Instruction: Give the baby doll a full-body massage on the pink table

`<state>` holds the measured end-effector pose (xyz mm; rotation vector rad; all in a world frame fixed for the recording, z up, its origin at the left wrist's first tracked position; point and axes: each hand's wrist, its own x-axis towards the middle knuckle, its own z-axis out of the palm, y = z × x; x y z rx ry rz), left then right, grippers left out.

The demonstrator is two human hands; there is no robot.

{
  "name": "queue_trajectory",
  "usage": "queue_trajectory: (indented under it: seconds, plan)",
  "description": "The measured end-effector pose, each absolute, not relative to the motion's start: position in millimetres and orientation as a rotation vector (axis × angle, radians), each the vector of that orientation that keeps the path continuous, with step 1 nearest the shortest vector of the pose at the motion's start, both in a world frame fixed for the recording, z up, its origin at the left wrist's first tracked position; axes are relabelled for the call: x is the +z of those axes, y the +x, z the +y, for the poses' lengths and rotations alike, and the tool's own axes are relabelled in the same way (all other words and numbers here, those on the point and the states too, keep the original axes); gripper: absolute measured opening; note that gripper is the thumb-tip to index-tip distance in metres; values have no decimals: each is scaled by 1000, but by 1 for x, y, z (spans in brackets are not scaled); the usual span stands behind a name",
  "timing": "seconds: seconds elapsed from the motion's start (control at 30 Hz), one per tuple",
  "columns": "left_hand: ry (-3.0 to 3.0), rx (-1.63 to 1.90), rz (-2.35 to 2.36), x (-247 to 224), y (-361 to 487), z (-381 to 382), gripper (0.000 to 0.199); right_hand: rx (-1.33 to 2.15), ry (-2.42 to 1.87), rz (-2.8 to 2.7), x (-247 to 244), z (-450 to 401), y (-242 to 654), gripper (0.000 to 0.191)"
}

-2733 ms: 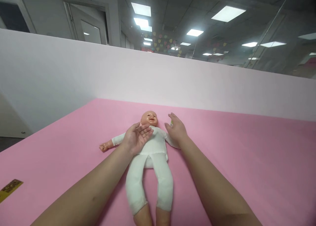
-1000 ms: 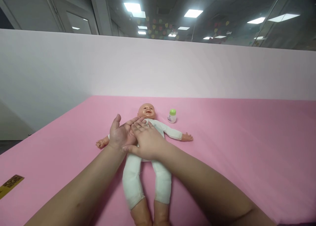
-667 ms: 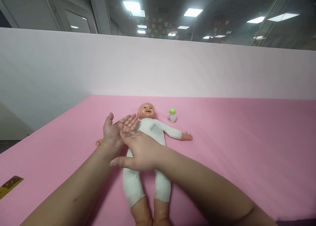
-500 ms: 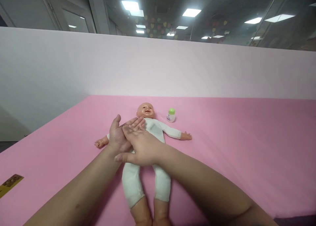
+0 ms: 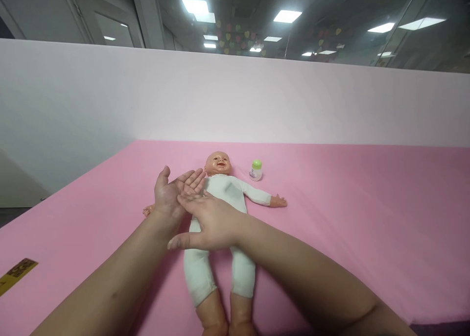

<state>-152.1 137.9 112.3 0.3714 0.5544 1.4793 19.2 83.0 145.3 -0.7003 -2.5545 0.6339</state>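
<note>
A baby doll (image 5: 235, 191) in a white suit lies face up on a pink surface (image 5: 348, 213), its head away from me. My left hand (image 5: 174, 194) is palm up over the doll's arm on the left, fingers stretched out and nothing in it. Over the doll's belly, my right hand (image 5: 211, 223) lies palm down with its fingertips against the left palm and its thumb spread. A small clear jar with a green lid (image 5: 256, 170) stands to the right of the doll's head.
A white wall or panel (image 5: 235, 101) rises behind the pink surface, with glass and ceiling lights above it. A yellow and black label (image 5: 17, 275) lies at the left edge.
My left hand has shifted left, away from the doll's chest, which shows more. The right fingers have slid toward the heel of the left palm.
</note>
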Motion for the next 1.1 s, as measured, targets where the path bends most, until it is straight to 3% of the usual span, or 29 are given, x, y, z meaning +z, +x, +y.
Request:
queue_trajectory:
  seconds: [0.37,0.57,0.93,1.1]
  plan:
    - [417,1391,574,123,-139,125,85,416,-823,-2612,135,101,21,113]
    - [389,1478,570,115,-155,137,79,546,-741,-2606,139,91,22,124]
    - [420,1370,607,128,-127,114,76,418,-804,-2580,137,99,19,108]
    - [394,1452,619,126,-141,123,74,427,-802,-2595,136,98,20,116]
